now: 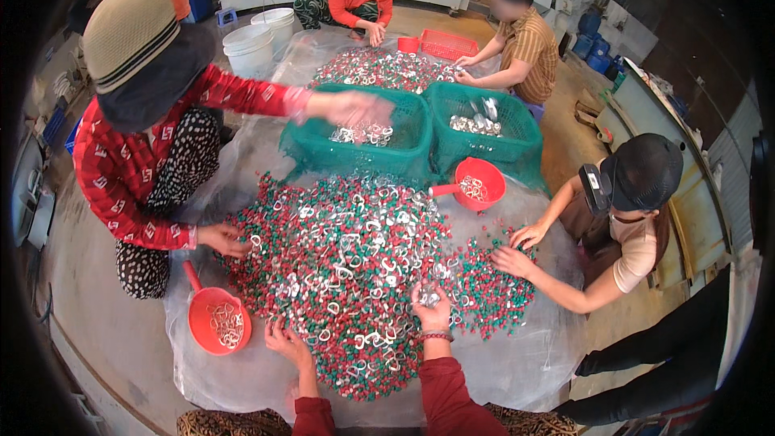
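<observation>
A wide pile of small red and green pieces (355, 377), mixed with silvery metal rings and loops, is spread over a plastic sheet in front of me. My right hand (433, 311), with a beaded bracelet at the wrist, is curled around several shiny metal pieces (429, 296) over the pile's near right part. At its near left edge, my left hand (288, 345) rests with fingers apart and nothing visible in it. Left of that hand stands a red plastic scoop (202, 331) holding pale metal rings (227, 324).
Two green baskets (355, 159) with metal pieces stand beyond the pile, beside another red scoop (492, 198). Co-workers' hands reach in from left (224, 239) and right (517, 260). Farther back, two people sit at a second pile (379, 70), near white buckets (249, 52).
</observation>
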`<state>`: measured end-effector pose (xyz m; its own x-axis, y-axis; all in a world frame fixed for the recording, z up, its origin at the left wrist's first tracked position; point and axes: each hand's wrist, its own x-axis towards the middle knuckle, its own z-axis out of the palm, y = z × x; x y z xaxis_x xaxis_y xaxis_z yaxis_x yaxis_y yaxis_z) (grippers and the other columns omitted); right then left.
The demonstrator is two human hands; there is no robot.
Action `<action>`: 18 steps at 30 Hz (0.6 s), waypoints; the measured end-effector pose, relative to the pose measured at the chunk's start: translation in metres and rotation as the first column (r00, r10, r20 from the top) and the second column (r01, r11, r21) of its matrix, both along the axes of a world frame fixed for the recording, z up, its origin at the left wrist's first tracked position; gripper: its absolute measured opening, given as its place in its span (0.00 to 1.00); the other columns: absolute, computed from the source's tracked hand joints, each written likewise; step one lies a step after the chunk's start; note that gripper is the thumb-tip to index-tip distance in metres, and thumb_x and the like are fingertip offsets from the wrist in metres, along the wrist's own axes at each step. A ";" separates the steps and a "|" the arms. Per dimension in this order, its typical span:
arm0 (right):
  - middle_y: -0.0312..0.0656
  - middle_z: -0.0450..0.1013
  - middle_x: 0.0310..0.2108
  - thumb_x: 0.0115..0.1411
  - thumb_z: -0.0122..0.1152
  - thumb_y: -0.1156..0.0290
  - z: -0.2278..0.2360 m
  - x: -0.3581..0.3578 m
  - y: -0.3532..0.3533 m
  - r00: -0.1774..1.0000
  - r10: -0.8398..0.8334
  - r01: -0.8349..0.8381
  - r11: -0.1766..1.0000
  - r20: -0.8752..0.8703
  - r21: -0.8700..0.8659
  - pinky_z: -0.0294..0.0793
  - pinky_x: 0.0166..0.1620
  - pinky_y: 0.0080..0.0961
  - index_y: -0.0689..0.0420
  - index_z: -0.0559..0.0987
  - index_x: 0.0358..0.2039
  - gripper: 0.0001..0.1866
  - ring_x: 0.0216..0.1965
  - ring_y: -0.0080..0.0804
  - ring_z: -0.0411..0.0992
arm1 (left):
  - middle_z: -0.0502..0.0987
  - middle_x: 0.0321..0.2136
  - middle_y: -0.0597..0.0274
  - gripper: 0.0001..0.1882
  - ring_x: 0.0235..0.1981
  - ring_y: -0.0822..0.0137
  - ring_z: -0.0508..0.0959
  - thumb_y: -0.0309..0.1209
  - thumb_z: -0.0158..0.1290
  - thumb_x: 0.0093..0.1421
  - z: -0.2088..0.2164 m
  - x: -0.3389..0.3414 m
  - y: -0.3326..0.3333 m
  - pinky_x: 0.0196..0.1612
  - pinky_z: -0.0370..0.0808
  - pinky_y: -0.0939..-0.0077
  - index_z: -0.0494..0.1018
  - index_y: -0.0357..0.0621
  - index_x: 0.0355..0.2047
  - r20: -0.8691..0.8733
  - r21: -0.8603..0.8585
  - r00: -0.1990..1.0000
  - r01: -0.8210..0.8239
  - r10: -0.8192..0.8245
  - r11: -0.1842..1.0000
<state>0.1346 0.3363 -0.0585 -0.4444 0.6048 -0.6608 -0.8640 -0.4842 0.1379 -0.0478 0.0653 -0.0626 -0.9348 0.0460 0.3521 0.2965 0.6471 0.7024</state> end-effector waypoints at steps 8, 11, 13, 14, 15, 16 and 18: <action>0.44 0.71 0.34 0.58 0.50 0.57 0.119 -0.050 0.241 0.996 -0.050 0.066 0.965 -0.069 0.253 0.67 0.50 0.57 0.59 0.71 0.38 0.18 0.37 0.44 0.68 | 0.63 0.48 0.53 0.13 0.48 0.58 0.63 0.19 0.42 0.57 0.018 -0.001 0.042 0.42 0.67 0.70 0.71 0.38 0.42 0.030 0.163 0.999 0.017 -0.023 0.986; 0.55 0.30 0.61 0.59 0.42 0.42 0.220 -0.069 0.318 0.994 0.040 0.005 0.914 -0.103 0.406 0.47 0.57 0.69 0.58 0.36 0.61 0.44 0.62 0.56 0.33 | 0.65 0.46 0.52 0.13 0.48 0.57 0.64 0.19 0.43 0.56 0.045 -0.002 0.046 0.44 0.67 0.70 0.72 0.38 0.41 0.008 0.148 0.999 0.051 -0.052 0.988; 0.56 0.19 0.64 0.60 0.40 0.44 0.267 -0.073 0.325 0.998 -0.016 -0.017 0.885 0.066 0.466 0.43 0.58 0.69 0.57 0.28 0.63 0.46 0.65 0.58 0.24 | 0.66 0.46 0.52 0.13 0.49 0.56 0.64 0.19 0.43 0.56 0.043 0.003 0.043 0.46 0.66 0.69 0.72 0.38 0.40 0.005 0.130 0.994 0.107 -0.108 0.986; 0.59 0.30 0.64 0.61 0.43 0.51 0.251 -0.054 0.341 0.992 0.124 -0.098 0.607 0.028 0.789 0.46 0.58 0.67 0.59 0.34 0.63 0.42 0.64 0.62 0.34 | 0.67 0.45 0.51 0.12 0.50 0.53 0.64 0.24 0.46 0.56 0.035 0.004 0.042 0.50 0.63 0.64 0.72 0.38 0.40 -0.081 0.082 0.982 0.176 -0.170 0.981; 0.60 0.40 0.63 0.59 0.46 0.58 0.231 -0.051 0.312 0.982 0.042 -0.171 0.618 0.186 0.767 0.49 0.58 0.63 0.62 0.41 0.62 0.38 0.62 0.64 0.43 | 0.68 0.46 0.50 0.13 0.51 0.51 0.65 0.30 0.48 0.58 0.020 0.002 0.026 0.53 0.60 0.58 0.72 0.38 0.41 -0.177 0.105 0.972 0.175 -0.155 0.979; 0.60 0.46 0.60 0.58 0.46 0.62 0.225 -0.046 0.301 0.955 0.039 -0.237 0.692 0.292 0.682 0.51 0.59 0.60 0.64 0.47 0.59 0.34 0.59 0.63 0.48 | 0.69 0.46 0.49 0.16 0.51 0.50 0.65 0.34 0.48 0.58 -0.002 -0.002 0.030 0.53 0.59 0.55 0.71 0.38 0.44 -0.197 0.063 0.964 0.191 -0.176 0.980; 0.60 0.55 0.55 0.58 0.46 0.68 0.166 0.001 0.273 0.790 0.012 -0.495 0.602 0.613 0.627 0.56 0.59 0.52 0.67 0.55 0.54 0.26 0.57 0.59 0.55 | 0.69 0.46 0.50 0.18 0.50 0.51 0.66 0.27 0.49 0.56 0.014 0.010 0.035 0.54 0.59 0.59 0.68 0.38 0.47 -0.140 -0.076 0.956 0.250 -0.259 0.965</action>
